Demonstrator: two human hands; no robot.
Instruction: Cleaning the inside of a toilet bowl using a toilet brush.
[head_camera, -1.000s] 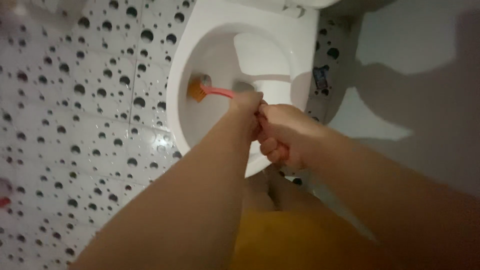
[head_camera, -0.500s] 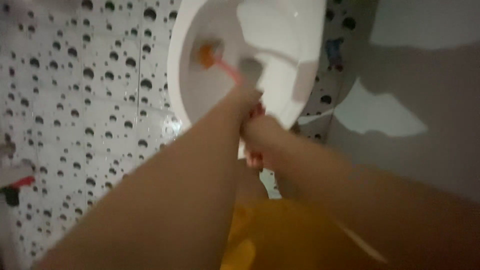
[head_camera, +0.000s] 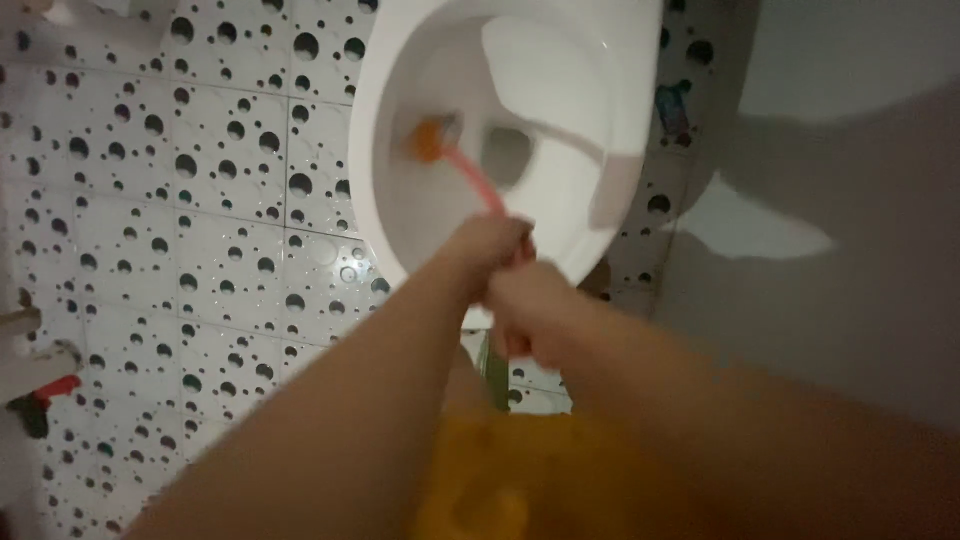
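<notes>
A pink-handled toilet brush with an orange bristle head reaches into a white toilet bowl. Its head rests against the bowl's inner left wall, beside the dark drain opening. My left hand grips the handle higher up, over the bowl's near rim. Just behind it, my right hand is closed around the handle's end. Both forearms stretch out from the bottom of the view, above yellow clothing.
White floor tiles with black dots lie left of the toilet. A grey wall stands on the right, with shadows on it. At the left edge is a red and black object.
The brush head has shifted inside the bowl from lower left towards the drain. Both hands have moved a little with the handle, and the view has shifted.
</notes>
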